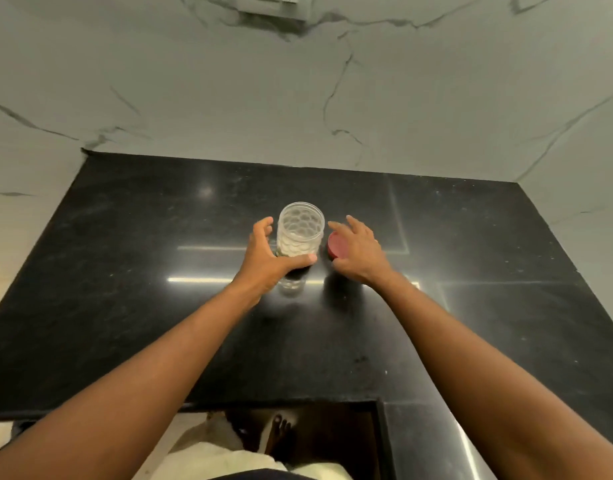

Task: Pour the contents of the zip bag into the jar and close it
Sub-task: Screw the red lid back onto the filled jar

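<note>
A clear plastic jar (301,230) with a dimpled wall stands upright and uncovered on the black counter (125,271). My left hand (263,254) curls around its left side, thumb across the jar's base, fingers spread and slightly apart from the wall near the rim. A red round lid (335,246) lies flat on the counter just right of the jar. My right hand (358,252) hovers over the lid with fingers spread, covering its right part; whether it touches the lid is unclear. No zip bag is in view.
A marble wall (298,98) rises behind and at both sides of the counter, with a switch plate (274,5) at the top. The counter's front edge has a cut-out at lower middle, where a foot (277,431) and floor show.
</note>
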`<act>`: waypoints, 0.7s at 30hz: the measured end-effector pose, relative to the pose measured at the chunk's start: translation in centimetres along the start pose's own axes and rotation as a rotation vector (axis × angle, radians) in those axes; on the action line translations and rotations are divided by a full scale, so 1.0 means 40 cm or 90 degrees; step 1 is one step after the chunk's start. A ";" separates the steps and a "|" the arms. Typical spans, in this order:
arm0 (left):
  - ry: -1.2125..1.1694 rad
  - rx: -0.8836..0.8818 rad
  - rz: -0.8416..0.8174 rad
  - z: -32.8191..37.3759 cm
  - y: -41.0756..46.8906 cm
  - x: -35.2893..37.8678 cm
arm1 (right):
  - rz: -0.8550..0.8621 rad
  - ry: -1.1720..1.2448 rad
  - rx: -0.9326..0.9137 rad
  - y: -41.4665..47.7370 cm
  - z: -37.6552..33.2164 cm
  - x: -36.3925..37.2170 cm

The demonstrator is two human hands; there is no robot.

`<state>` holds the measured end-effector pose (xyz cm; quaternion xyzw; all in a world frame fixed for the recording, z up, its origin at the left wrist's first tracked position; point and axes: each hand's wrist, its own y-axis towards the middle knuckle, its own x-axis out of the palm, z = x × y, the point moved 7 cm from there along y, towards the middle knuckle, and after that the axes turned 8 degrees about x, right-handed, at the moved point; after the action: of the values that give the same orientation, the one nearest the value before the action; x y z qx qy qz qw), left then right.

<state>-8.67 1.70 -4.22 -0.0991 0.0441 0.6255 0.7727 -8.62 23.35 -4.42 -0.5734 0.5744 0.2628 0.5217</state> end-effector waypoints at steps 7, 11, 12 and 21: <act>0.082 0.115 0.064 0.034 0.045 0.045 | -0.048 -0.150 -0.059 0.083 0.004 -0.021; 0.119 0.134 0.063 0.028 0.053 0.030 | 0.119 0.186 -0.016 0.066 0.017 -0.138; 0.125 0.136 0.059 0.028 0.056 0.028 | 0.140 0.327 -0.008 0.057 0.018 -0.165; 0.136 0.113 0.010 0.011 0.077 0.025 | 0.136 0.370 -0.230 -0.057 -0.127 -0.162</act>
<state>-11.47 3.34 -4.29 -0.0961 0.1824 0.6108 0.7645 -9.29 20.81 3.69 -0.6442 0.6995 0.2390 0.1964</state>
